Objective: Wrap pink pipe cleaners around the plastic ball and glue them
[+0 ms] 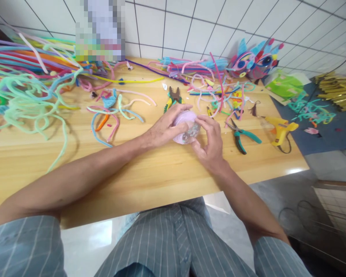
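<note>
Our hands both hold one ball: the left hand (167,129) lies over it with the thumb across its face, and the right hand (210,144) curves round its right side, thumb and fingertips drawn narrow. The ball (187,116), lilac with a clear patch at lower right, is over the middle of the tabletop (150,184).

Nearest us come a striped shirt (167,238) and grey, shiny floor (230,221). The tabletop is pale wood grain, with glare at its right corner. Right of our hands lie teal pliers (240,137), then a yellow glue gun (281,130). Just past the left hand lie cutters (174,94). Fuzzy stems (31,96) heap up at the left; a bundle (194,67) lies at the back. Past the right end, gold strips (337,90) lie near a blue surface (328,140). White tiled wall (150,27) closes the view.

Fingers hide much of the ball, and we cannot tell whether it touches the wood. The left hand covers the cutters' handle ends. The heap runs off the left edge, and a pixelated patch (100,30) blots out what stands behind it.
</note>
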`<act>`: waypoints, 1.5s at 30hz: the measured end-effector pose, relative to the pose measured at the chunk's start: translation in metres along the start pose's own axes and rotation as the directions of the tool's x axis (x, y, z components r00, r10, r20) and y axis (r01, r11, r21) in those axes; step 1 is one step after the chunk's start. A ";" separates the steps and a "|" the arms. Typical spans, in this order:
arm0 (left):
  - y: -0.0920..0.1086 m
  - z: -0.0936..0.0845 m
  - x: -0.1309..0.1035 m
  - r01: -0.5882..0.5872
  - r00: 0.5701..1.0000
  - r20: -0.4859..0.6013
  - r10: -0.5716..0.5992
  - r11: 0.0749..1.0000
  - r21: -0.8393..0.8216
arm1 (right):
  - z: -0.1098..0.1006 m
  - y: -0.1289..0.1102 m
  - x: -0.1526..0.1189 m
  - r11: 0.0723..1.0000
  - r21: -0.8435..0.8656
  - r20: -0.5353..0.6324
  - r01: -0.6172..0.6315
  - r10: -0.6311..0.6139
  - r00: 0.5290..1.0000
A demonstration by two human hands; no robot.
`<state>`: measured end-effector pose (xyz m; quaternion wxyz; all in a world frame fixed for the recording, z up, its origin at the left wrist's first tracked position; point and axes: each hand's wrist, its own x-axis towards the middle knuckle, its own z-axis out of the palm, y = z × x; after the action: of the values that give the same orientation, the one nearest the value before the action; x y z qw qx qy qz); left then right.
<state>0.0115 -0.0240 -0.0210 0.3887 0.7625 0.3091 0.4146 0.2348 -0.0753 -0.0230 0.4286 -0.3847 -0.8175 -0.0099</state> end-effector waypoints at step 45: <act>0.016 0.013 -0.008 0.177 0.978 -0.088 -0.192 0.973 -0.148 | -0.014 0.001 0.000 0.997 0.080 0.042 -0.018 0.015 0.999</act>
<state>0.0214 -0.0432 -0.0148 0.4616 0.6795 0.3683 0.4353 0.2455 -0.0791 -0.0145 0.4269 -0.3740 -0.8226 0.0344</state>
